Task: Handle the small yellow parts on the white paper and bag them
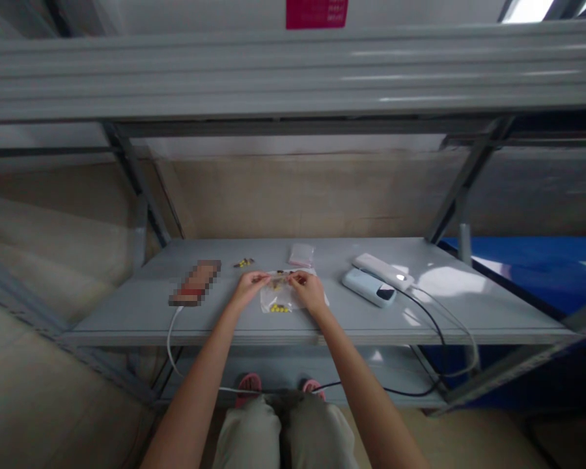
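Note:
My left hand pinches the left edge of a small clear plastic bag. Its right edge is between the closed fingers of my right hand. Small dark bits show at or near the bag's top, too small to name. Under and around my hands lies a whitish translucent plastic sheet or bag. On its near part is a row of several small yellow pieces. A little pile of yellow and dark pieces lies beyond my left hand. Behind my right hand is a flat pale plastic packet.
A blurred-out phone-like device with a white cable lies left on the grey shelf. To the right are a light-blue power bank and a white one, with cables hanging over the front edge. A metal beam crosses above.

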The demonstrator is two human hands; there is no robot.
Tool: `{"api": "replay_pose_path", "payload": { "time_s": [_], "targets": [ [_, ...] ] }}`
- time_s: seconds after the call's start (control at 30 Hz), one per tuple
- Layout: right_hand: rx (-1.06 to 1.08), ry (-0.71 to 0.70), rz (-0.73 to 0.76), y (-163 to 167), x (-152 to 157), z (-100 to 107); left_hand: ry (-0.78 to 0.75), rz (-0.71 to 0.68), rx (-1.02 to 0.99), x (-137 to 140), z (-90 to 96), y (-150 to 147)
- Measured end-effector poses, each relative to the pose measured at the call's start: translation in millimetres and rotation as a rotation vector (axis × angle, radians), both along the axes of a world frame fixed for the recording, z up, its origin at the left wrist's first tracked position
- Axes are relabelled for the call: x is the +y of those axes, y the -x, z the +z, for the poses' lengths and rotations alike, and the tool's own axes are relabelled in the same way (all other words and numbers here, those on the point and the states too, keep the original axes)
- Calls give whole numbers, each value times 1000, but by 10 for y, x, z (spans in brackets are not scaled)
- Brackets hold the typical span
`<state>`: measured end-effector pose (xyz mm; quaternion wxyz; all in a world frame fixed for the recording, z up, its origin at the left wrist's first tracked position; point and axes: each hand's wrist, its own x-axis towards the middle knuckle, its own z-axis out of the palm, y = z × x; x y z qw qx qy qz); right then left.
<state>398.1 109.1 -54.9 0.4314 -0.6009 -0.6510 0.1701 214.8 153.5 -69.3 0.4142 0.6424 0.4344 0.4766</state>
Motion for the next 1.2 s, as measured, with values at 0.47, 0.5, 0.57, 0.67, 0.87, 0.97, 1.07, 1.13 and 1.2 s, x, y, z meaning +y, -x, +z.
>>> {"api": "replay_pose_path", "payload": {
  "time_s": [0.47,0.5,0.57,0.67,0.87,0.97,1.07,1.13,1.2],
  "targets": [
    [-119,25,64,21,-54,55,-83,-77,124,43,-25,46],
    [-116,24,66,20,-49,52,-80,-86,125,44,-24,51],
    [-106,27,63,15,-39,47,-76,-106,129,35,-11,56],
    [-100,33,49,7,-35,48,-64,-136,137,1,31,50],
    [-93,40,52,17,-56,70,6,-164,92,-59,114,10],
    [-84,53,87,38,-63,74,12,-209,131,-76,141,5],
    [-125,46,108,50,-69,72,13,-233,191,-81,143,9],
    [-141,24,124,51,-72,70,4,-233,211,-75,130,14],
    [-131,8,144,49,-72,68,-12,-231,222,-63,110,20]
  ]
}}
